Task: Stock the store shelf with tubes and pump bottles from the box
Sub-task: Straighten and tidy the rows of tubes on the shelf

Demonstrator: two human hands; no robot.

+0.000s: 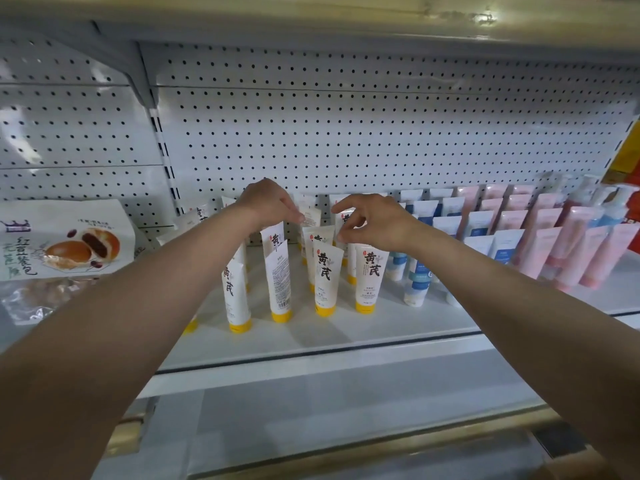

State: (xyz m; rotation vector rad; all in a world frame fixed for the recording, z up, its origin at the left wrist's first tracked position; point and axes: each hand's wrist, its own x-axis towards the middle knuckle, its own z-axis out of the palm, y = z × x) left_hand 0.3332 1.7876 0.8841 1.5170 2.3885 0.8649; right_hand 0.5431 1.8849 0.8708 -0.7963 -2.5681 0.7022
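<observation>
up close, both arms reaching over white store shelf (311,344) among white tubes with yellow caps (327,275) standing cap-down. left hand (268,202) pinching top edge of tube (311,216) in back row, grip clenched on it. right hand (374,221) hovering just beside, fingers curled but released, grasping nothing. blue-and-white tubes (419,271), pink tubes (568,244) standing further right; bread bag (59,237) lying at left.

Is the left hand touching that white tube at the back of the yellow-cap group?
Touching. The head view shows the left hand with its fingertips pinched on the top edge of the white tube, no gap visible between them.
</observation>
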